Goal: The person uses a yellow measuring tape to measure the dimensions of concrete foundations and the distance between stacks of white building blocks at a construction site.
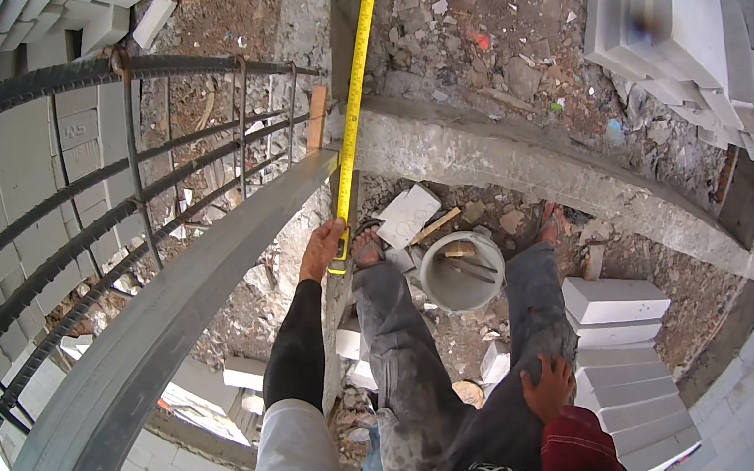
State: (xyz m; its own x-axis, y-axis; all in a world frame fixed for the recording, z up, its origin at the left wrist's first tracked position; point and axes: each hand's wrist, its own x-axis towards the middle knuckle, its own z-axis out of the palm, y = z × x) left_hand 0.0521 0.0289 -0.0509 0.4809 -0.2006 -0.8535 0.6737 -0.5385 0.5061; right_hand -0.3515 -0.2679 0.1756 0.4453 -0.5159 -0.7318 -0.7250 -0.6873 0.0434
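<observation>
My left hand (324, 250) is closed on the near end of a yellow tape measure (360, 74). The blade stretches away from my fingers, over a concrete beam (441, 140), and out past the far edge of the view. My right hand (549, 386) rests on my right thigh with its fingers apart, holding nothing. Beside my left arm, a long grey metal channel (202, 260) slants up to a spot near the tape. A small orange-brown piece of wood (316, 118) stands at the channel's far end.
Steel rebar caging (134, 156) fills the left side. Between my feet stands a grey bucket (463, 273) with tools inside. White blocks (608, 306) are stacked at my right, with another stack (668, 7) at the far right. Rubble covers the ground (508, 64).
</observation>
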